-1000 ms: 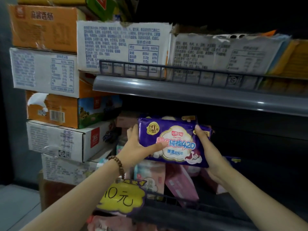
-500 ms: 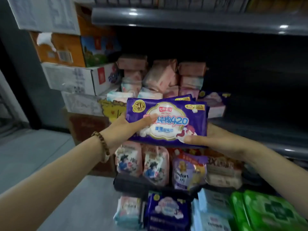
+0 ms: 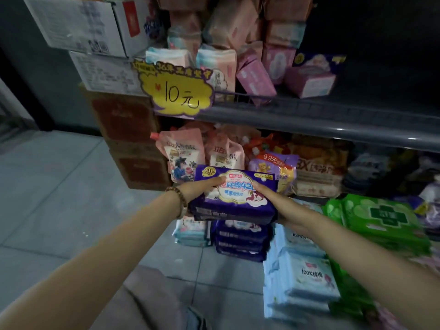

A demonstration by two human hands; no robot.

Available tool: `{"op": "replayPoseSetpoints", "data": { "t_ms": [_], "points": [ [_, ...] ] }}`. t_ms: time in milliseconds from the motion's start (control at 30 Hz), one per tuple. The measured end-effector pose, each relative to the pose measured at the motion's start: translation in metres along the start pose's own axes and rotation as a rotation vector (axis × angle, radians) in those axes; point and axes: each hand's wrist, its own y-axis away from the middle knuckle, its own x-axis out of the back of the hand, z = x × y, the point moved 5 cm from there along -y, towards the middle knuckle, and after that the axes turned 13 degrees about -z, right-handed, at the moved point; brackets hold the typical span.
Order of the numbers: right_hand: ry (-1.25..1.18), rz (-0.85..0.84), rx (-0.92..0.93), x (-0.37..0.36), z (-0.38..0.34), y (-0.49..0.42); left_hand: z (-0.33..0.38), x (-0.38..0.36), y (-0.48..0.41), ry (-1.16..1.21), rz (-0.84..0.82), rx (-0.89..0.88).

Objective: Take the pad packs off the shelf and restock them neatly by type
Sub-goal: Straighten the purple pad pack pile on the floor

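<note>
Purple pad pack [image 3: 238,202] gripped between left hand [image 3: 199,188] and right hand [image 3: 277,201].

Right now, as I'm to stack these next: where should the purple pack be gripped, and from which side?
Grip the purple pack by its two short ends, one from each side, as the left hand and right hand hold it. It is wide, flat and face up, so end grips likely keep it level for the purple stack below.

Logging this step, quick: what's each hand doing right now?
Left hand: holding the purple pad pack, left end.
Right hand: holding the same pack, right end.
</note>
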Motion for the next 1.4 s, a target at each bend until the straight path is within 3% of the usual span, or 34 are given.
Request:
{"op": "replayPoseSetpoints", "data": {
  "t_ms": [267,533,700,833,1067,1267,1400],
  "points": [
    [-0.064,0.126,-0.12,0.058,0.045,-0.054,-0.045,-0.011,-0.12,0.117,0.05,0.132],
    [-0.199,0.179,-0.178,0.089,0.085,-0.104,-0.034,-0.014,-0.165,0.079,0.132,0.001],
    [-0.217,0.188,-0.255,0.09,0.11,-0.115,-0.053,-0.018,-0.177,-0.009,0.196,0.015],
    [-0.198,0.28,-0.205,0.094,0.117,-0.121,-0.056,-0.017,-0.176,0.007,0.258,-0.049],
    [-0.175,0.286,-0.116,0.103,0.076,-0.128,-0.029,-0.01,-0.174,0.089,0.267,-0.159],
    [-0.034,0.302,-0.234,0.107,0.095,-0.138,-0.053,-0.023,-0.177,-0.013,0.286,-0.064],
    [-0.025,0.309,-0.183,0.11,0.101,-0.138,-0.058,-0.019,-0.174,0.035,0.275,-0.068]
  ]
}}
